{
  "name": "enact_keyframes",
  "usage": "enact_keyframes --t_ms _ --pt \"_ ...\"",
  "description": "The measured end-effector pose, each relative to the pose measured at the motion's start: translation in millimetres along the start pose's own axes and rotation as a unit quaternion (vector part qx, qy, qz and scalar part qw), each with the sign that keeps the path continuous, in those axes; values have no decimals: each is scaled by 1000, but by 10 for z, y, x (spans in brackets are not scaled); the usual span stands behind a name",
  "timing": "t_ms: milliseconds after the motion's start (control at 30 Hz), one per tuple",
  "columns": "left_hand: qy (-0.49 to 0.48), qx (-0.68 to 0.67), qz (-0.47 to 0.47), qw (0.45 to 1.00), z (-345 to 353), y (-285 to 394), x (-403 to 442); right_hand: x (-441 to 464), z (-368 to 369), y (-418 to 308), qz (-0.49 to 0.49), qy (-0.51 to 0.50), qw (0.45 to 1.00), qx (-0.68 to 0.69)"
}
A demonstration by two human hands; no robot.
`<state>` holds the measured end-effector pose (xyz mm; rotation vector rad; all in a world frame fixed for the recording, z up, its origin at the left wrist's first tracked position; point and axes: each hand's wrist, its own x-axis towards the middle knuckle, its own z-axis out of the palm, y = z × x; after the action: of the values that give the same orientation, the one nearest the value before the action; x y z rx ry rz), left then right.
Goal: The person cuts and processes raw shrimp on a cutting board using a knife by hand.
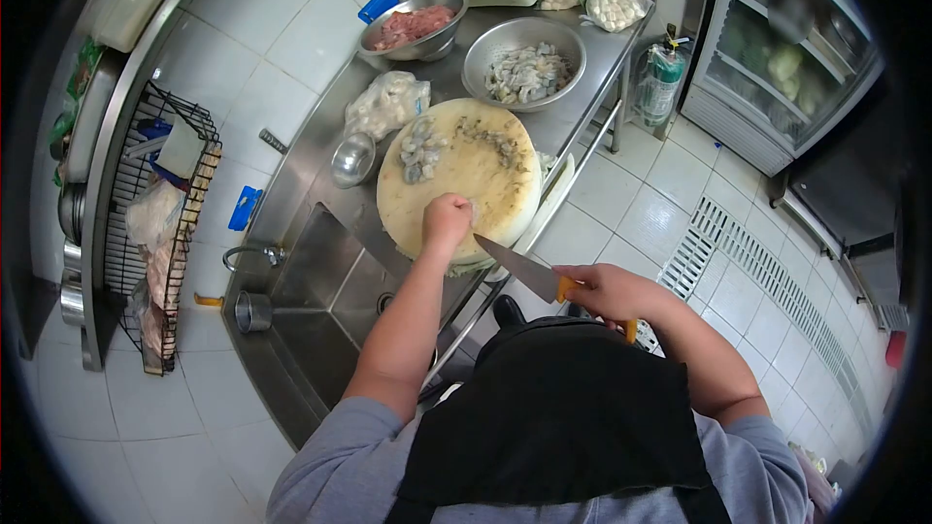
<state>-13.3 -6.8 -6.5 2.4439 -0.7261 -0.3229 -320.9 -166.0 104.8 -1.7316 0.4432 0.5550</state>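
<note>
Your right hand (607, 293) grips knife (522, 270) by yellow handle; steel blade broad near handle, tapering to point beside near edge of round board (495, 202). Your left hand (448, 221) curls closed over same edge, fingers pinching small pale piece (473, 212), detail too small to read. Shrimp pile (422, 149), grey, wet-looking, heaped at board's far left; dark scraps (497, 143) smear far right. More shrimp in metal bowl (485, 45) beyond.

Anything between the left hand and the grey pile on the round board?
Nothing visible: only bare round board lies between the left hand and the grey pile. Dark scraps sit off to the right; the knife in the right hand is outside that path.
</note>
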Motion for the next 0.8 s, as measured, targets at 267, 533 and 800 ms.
enact_keyframes --t_ms 267,533,800 --pt "-124 24 -8 992 -37 -195 431 -46 -52 85 4 39 999 -11" --pt "-74 -370 53 925 -723 908 1237 -40 -9 65 17 36 999 -17" --pt "-11 142 54 988 -742 -119 1600 43 141 319 -52 87 994 -44"
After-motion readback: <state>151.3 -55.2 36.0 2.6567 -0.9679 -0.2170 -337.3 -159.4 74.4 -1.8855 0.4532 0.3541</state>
